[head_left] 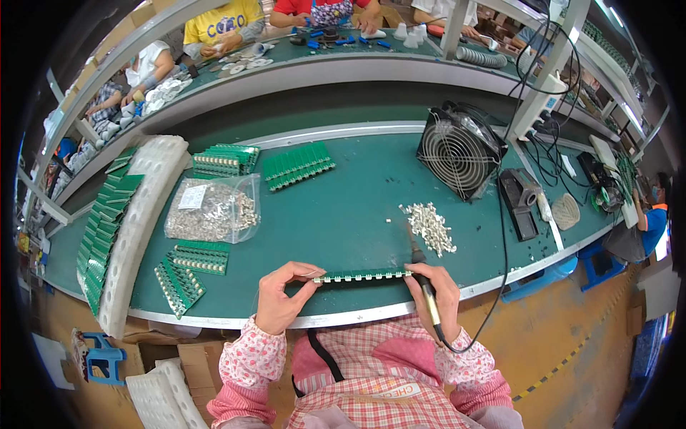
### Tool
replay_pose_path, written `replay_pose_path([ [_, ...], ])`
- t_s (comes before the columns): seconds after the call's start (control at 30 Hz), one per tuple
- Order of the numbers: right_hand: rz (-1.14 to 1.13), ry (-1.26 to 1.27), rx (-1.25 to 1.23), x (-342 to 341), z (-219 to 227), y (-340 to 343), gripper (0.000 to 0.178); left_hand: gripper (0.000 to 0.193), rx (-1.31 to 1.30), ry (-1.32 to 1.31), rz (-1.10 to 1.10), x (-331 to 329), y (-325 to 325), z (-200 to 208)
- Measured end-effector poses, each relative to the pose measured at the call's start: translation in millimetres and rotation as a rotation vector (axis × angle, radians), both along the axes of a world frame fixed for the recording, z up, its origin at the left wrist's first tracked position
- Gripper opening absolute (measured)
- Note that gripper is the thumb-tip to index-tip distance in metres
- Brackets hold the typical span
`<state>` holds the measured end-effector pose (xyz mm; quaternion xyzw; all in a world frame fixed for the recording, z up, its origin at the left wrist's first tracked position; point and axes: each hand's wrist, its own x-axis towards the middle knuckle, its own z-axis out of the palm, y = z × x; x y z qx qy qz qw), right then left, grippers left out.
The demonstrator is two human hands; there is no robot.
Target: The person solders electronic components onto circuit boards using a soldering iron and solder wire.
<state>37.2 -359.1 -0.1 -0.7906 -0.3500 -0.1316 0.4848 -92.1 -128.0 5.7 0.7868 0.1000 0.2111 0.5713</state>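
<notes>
A narrow green circuit board strip (364, 274) with a row of small white parts along it is held level near the table's front edge. My left hand (280, 297) pinches its left end between thumb and fingers; a thin wire, likely solder, also shows at this hand. At the other end, my right hand (437, 289) steadies the strip and holds a soldering iron (429, 299), its tip pointing away from me. The iron's black cord loops up to the right. Beyond the tip lies a pile of small whitish connectors (432, 230).
A black fan (461, 154) and black soldering stand (518, 204) are at right. Leftward lie a bag of small parts (211, 211), green board stacks (299, 166), (180, 286) and a white foam tray (139, 236) with boards leaning on it. Other people work across the far bench (336, 71).
</notes>
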Motion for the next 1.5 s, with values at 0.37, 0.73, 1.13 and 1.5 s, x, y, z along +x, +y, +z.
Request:
replay_pose_path([
  [0.37,-0.043,-0.001,0.102,-2.5,-7.8,-6.0,0.029,0.014,0.698,-0.324,0.407,94.8,82.7,33.1],
  [0.73,0.002,-0.008,0.076,-3.5,-4.1,0.3,0.021,0.014,1.012,-0.183,0.358,108.4,135.8,-5.4],
  [1.13,-0.381,0.229,0.295,7.9,20.3,-68.0,0.018,0.011,1.312,0.323,0.801,-25.3,72.3,40.5],
  [1.5,-0.522,0.201,0.469,114.8,55.6,-152.6,0.019,0.084,0.738,1.256,1.199,-146.0,181.2,12.0],
])
